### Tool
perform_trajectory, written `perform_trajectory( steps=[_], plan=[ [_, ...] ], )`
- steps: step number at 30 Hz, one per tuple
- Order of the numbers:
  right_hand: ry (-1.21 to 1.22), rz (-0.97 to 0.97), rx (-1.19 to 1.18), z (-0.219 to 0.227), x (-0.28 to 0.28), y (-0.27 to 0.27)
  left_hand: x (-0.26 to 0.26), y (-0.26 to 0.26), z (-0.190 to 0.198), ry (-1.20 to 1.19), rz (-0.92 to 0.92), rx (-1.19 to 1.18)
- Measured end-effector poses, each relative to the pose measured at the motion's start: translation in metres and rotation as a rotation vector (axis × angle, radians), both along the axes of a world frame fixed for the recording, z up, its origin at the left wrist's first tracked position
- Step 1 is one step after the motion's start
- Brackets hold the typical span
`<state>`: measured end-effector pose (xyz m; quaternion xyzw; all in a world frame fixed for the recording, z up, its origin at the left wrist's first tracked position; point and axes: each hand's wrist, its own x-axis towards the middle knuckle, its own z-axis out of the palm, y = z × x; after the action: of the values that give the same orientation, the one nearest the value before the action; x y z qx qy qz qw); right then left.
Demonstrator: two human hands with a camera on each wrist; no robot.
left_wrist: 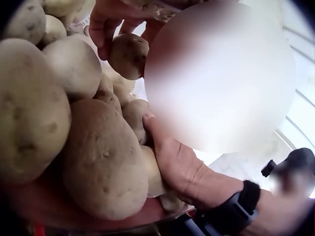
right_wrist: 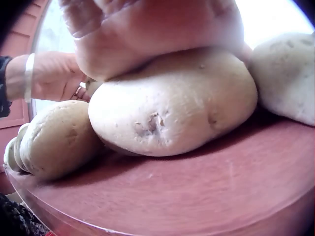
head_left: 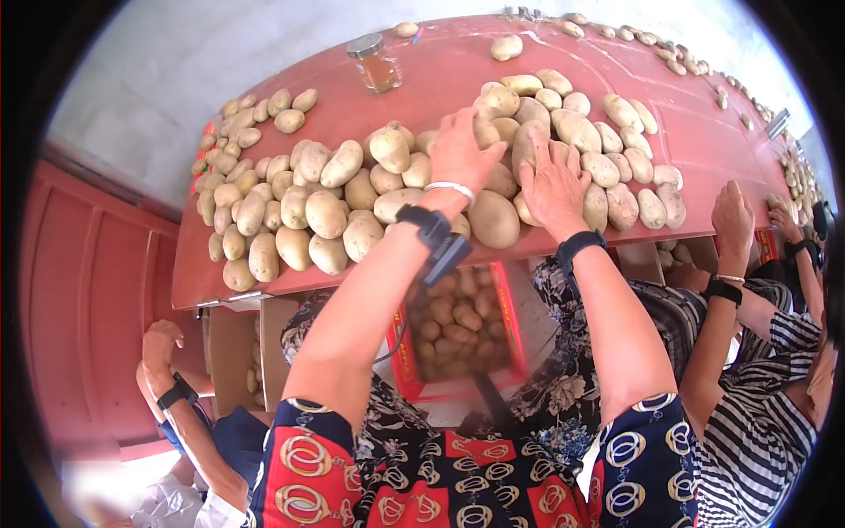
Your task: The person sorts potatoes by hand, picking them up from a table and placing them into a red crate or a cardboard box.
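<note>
A heap of pale potatoes (head_left: 304,198) covers a red tabletop (head_left: 440,79). My left hand (head_left: 459,151), a silver bangle on its wrist, reaches into the middle of the heap. In the left wrist view its fingers (left_wrist: 106,27) curl round a small brown potato (left_wrist: 129,55). My right hand (head_left: 553,180) lies beside it with fingers spread over the pile. Its palm (right_wrist: 147,34) presses down on a large pale potato (right_wrist: 172,108). A big potato (head_left: 493,218) sits between my two wrists near the table's front edge.
A glass jar (head_left: 377,62) of amber liquid stands at the back. Below the table edge a red box (head_left: 458,330) holds more potatoes. Another person's hand (head_left: 732,220) reaches up at the right, and one more arm (head_left: 167,370) is at lower left.
</note>
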<state>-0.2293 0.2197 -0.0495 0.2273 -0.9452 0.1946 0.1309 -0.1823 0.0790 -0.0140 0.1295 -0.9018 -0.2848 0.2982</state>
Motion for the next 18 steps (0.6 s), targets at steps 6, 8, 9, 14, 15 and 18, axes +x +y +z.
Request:
perform_trajectory(
  steps=[6, 8, 9, 14, 15, 18],
  plan=[
    [0.028, 0.009, 0.021, 0.0, 0.0, 0.0, -0.016, 0.015, -0.022, -0.03, -0.082, 0.027],
    [0.031, 0.003, 0.04, 0.001, 0.0, 0.0, -0.019, 0.012, -0.028, -0.005, -0.085, 0.004],
    [0.029, 0.012, 0.036, 0.001, 0.001, -0.002, -0.016, 0.01, -0.025, 0.014, -0.1, -0.013],
    [0.028, 0.004, 0.038, -0.001, -0.001, -0.003, 0.001, -0.003, -0.005, -0.054, -0.107, 0.01],
    [0.016, 0.012, 0.025, -0.001, 0.0, 0.0, 0.005, -0.013, -0.005, 0.083, -0.072, -0.134],
    [-0.046, 0.015, 0.022, 0.004, 0.001, 0.001, 0.026, -0.045, 0.001, 0.012, 0.262, -0.541]
  ],
)
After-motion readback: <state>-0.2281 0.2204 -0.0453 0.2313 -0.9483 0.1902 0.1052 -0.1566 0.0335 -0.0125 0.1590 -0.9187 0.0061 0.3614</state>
